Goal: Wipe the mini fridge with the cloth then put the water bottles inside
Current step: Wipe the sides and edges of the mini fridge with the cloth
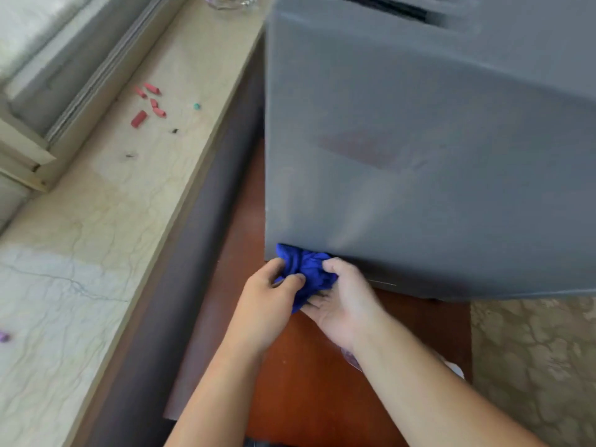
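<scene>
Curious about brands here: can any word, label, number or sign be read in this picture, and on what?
No text can be read anywhere.
A faint reddish patch on the side of the grey box-shaped mini fridge: too blurred to tell whether it bears writing.
The crumpled blue cloth: plain.

Table (309,382): reddish-brown wood with a smooth top.
- One grey mini fridge (419,140) stands on the far part.
- One clear plastic item (453,367) lies at the right edge, mostly hidden behind a forearm; its kind cannot be told.

Window sill (96,237): pale veined stone running along the table's left, with a dark brown strip (180,269) between them.
- Several short red pieces (139,118) are scattered close together.
- One small teal bead (196,106) lies just right of them.
- Two dark specks (174,131) lie nearer.
- One glass dish (225,1) sits at the far end, cut off by the frame.
- One purple bit (4,336) lies at the left edge.

Floor (532,366): beige and mottled, to the right of the table.
</scene>
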